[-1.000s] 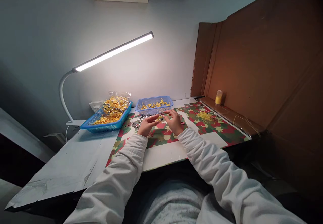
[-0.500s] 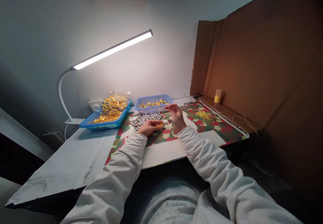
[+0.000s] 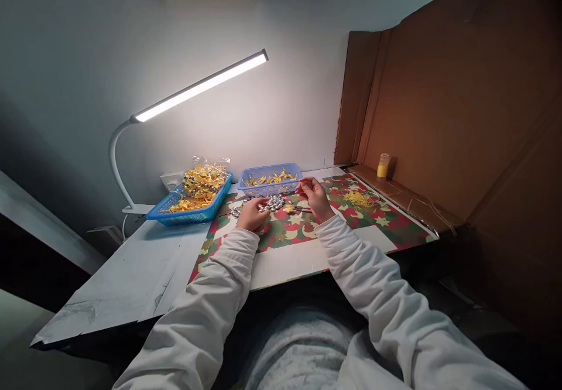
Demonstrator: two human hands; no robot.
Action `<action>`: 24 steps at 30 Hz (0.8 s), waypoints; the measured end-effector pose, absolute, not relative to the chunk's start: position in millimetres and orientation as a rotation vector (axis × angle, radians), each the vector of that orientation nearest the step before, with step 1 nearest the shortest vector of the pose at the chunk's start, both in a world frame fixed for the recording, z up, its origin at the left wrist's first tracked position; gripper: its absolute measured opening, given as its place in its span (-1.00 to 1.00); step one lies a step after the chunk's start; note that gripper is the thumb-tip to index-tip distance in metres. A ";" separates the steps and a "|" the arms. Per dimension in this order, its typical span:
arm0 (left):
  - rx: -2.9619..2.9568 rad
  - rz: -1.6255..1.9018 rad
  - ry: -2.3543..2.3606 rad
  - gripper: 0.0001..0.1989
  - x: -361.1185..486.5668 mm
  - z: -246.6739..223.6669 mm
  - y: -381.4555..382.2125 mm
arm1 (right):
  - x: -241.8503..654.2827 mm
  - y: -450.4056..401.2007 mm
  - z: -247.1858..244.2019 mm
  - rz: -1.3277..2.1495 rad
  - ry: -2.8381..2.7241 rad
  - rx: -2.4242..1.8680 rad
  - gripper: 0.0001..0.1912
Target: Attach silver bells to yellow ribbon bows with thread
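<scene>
At the near edge of a pile of shiny silver bead-like pieces (image 3: 276, 202) is my left hand (image 3: 252, 215). Its thumb and forefinger are a little apart at the pile, and no held thing shows between them. My right hand (image 3: 317, 200) is raised in front of the light-blue basket, thumb and fingertips pressed together. Whatever it pinches is too small to make out. Between the hands, a small yellow piece (image 3: 288, 208) lies on the camouflage-patterned mat (image 3: 281, 235). A thin dark tool (image 3: 302, 209) lies just right of that piece, close under my right hand.
A blue basket (image 3: 211, 207) heaped with yellow pieces (image 3: 191, 202) and clear plastic stands left. The light-blue basket (image 3: 268, 188) behind the pile holds more. At right are yellow threads (image 3: 360, 198), a yellow-filled bottle (image 3: 383, 167) and a cardboard wall (image 3: 439, 103). A lit lamp (image 3: 202, 85) overhangs.
My left hand has moved left onto the silver pile, away from the yellow piece it held, which now lies on the mat. My right hand stays raised and pinched. The view has shifted slightly.
</scene>
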State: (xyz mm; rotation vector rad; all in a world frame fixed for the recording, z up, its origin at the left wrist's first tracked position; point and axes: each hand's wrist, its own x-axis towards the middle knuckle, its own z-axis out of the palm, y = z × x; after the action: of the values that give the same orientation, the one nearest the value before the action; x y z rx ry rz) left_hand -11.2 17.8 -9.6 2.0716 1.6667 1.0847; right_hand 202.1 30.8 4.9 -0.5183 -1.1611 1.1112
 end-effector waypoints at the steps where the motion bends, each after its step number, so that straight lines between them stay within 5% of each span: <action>1: 2.169 1.038 1.801 -0.67 -14.6 -8.9 17.9 | 201.6 31.4 3.9 1.131 -1.174 -0.538 -0.71; 6: 2.296 0.809 2.215 -0.78 -22.9 -11.4 17.0 | 199.4 33.0 -0.6 1.214 -1.160 -0.566 -0.69; 15: 2.701 0.621 1.791 -0.74 -6.5 -20.0 24.6 | 194.7 31.9 -8.1 1.193 -1.303 -0.707 -0.72; 24: 2.372 1.041 1.741 -0.81 -7.4 -16.5 24.8 | 183.6 25.3 -21.3 0.818 -1.886 -1.034 -0.91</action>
State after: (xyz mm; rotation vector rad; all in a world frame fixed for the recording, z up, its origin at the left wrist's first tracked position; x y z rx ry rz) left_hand -7.4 24.8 -16.5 2.3716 1.7413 1.0411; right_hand 183.6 25.3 -21.3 -1.0339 -1.8864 0.8182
